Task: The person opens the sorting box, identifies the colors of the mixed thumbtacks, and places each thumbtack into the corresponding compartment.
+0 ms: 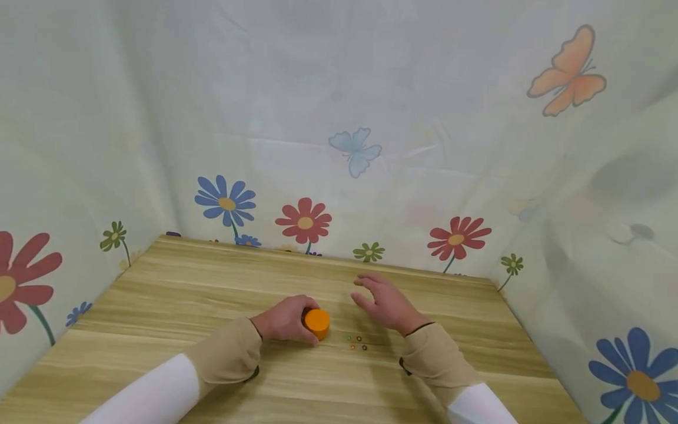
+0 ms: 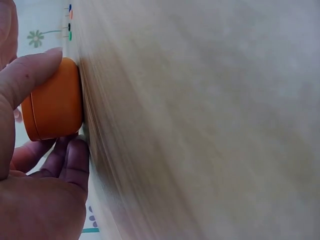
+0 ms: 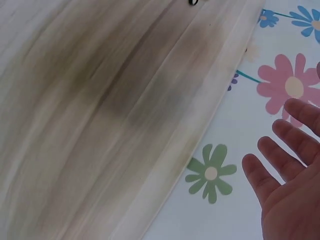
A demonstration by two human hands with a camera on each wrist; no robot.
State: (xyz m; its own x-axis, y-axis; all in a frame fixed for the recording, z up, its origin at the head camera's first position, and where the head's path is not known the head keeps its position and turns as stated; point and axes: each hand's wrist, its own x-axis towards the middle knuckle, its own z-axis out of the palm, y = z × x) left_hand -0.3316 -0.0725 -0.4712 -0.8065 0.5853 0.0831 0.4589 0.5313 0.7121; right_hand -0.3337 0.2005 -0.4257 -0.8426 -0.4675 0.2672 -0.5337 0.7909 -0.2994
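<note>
An orange, round, squat container (image 1: 319,323) stands on the wooden table, with a seam line running round it in the left wrist view. My left hand (image 1: 287,321) grips its side, thumb on one side and fingers on the other. To the right of the container lie several tiny ring-like pieces (image 1: 359,339), green, orange and dark. Beyond them and above the table, my right hand (image 1: 389,303) holds nothing. Its fingers are extended and spread in the right wrist view.
The wooden table (image 1: 222,282) ends at a white curtain (image 1: 275,88) printed with flowers and butterflies. This curtain rises behind the table and along both sides.
</note>
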